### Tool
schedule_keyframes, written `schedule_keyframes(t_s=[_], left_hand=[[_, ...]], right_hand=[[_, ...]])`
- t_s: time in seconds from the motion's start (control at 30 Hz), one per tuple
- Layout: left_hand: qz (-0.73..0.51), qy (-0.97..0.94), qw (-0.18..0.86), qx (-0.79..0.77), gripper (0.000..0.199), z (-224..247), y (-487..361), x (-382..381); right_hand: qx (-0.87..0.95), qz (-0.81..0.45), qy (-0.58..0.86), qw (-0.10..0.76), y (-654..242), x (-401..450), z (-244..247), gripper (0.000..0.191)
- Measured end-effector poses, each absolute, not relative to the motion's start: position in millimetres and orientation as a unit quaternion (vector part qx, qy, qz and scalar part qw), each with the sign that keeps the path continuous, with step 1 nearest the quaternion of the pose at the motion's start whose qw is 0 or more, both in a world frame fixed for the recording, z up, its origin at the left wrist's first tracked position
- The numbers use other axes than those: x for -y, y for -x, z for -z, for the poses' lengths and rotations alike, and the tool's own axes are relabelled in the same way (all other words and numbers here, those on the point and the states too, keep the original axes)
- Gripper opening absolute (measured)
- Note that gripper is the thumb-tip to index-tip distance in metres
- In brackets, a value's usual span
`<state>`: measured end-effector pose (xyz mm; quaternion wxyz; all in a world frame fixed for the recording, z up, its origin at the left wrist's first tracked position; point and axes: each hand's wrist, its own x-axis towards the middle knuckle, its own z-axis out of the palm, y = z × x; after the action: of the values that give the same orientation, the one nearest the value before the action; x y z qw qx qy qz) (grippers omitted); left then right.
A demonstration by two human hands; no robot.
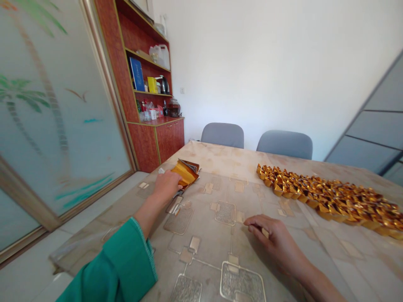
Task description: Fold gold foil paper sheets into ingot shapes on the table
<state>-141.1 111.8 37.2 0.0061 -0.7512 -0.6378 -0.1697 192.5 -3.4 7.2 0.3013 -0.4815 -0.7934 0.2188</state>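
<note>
My left hand [167, 184] reaches out to a stack of gold foil paper [186, 173] near the table's left side. Its fingers are closed on the near left edge of the gold sheets, and part of the stack lies hidden behind them. My right hand [270, 233] hovers low over or rests on the patterned tablecloth [217, 247]; which one I cannot tell. Its fingers are loosely bent, with a gap between thumb and forefinger, and I see nothing held there. Farther right, many folded gold foil pieces [327, 195] stand close together in rows.
Two grey chairs [223, 135] stand along the far edge of the table. Behind on the left rises a red-brown shelf unit [170, 138] with a kettle, bottles and boxes. A frosted sliding door [78, 121] with palm trees is on the left.
</note>
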Motion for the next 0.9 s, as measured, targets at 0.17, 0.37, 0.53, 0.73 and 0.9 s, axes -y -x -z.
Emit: schedule_keyframes(t_s=[0.17,0.37,0.53,0.73,0.9], left_hand=[[0.123,0.729,0.066,0.67,0.027,-44,133,-108],[0.144,0.713,0.113,0.677,0.031,-47,126,-108],[0.198,0.716,0.131,0.657,0.026,-49,127,-108],[0.273,0.773,0.119,0.56,0.023,-52,118,-104],[0.33,0.851,0.078,0.4,0.027,-47,89,-84]], right_hand=[[0.791,-0.221,0.484,0.301,-191,4,-9,0.025],[0.793,-0.222,0.482,0.3,-192,3,-9,0.025],[0.793,-0.22,0.481,0.301,-194,3,-9,0.025],[0.753,-0.244,0.506,0.342,-193,2,-9,0.024],[0.63,-0.356,0.538,0.433,-191,4,-13,0.047]])
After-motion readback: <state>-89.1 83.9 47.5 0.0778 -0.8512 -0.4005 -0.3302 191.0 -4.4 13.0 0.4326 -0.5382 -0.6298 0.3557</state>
